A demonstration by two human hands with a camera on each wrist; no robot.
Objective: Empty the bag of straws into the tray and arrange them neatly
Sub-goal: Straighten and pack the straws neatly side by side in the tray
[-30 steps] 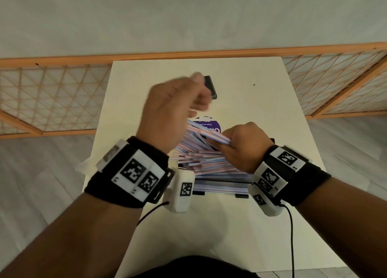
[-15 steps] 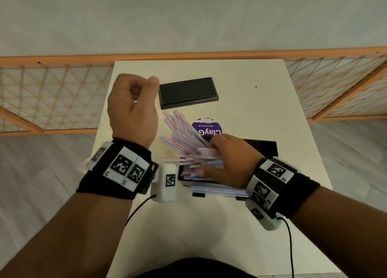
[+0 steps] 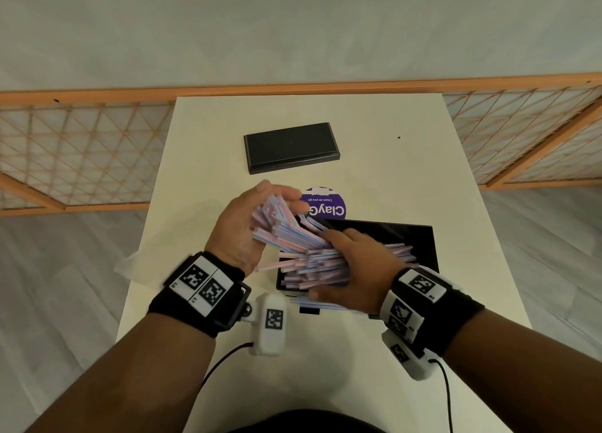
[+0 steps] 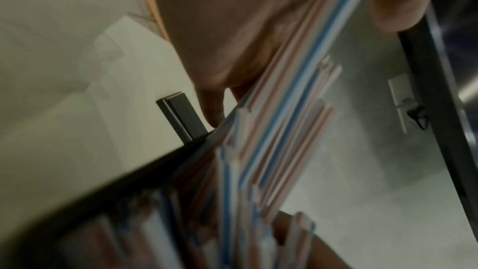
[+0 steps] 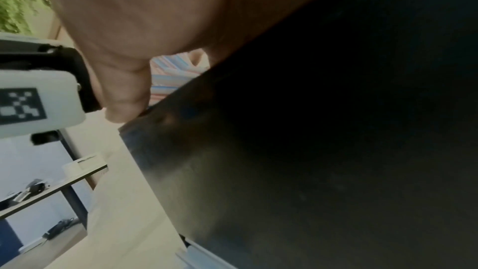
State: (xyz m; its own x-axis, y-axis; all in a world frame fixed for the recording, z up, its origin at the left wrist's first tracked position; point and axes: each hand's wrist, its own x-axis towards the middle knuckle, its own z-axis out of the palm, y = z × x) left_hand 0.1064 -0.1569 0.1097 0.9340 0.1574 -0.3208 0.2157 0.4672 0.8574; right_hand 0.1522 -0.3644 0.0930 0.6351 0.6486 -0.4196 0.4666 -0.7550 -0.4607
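A heap of pink, blue and white striped straws [image 3: 312,253] lies across the left part of the black tray [image 3: 420,237], with their left ends fanning up over the rim. My left hand [image 3: 280,201] curls round those raised ends, thumb on top. In the left wrist view the straws [image 4: 279,130] run along my palm down into the tray [image 4: 129,181]. My right hand [image 3: 329,263] lies flat over the straws inside the tray, fingers straight. The right wrist view shows its thumb [image 5: 124,99] touching the tray's near corner [image 5: 284,150].
A second black tray-like piece [image 3: 290,146] lies upside down further back on the white table [image 3: 391,172]. A purple round label [image 3: 332,208] sits behind the tray. A clear plastic bag [image 3: 130,266] hangs at the table's left edge. An orange lattice screen [image 3: 81,146] stands behind.
My left hand came down from a raised fist at the left and now grips the straws' raised ends. My right hand stayed over the straws in the tray.
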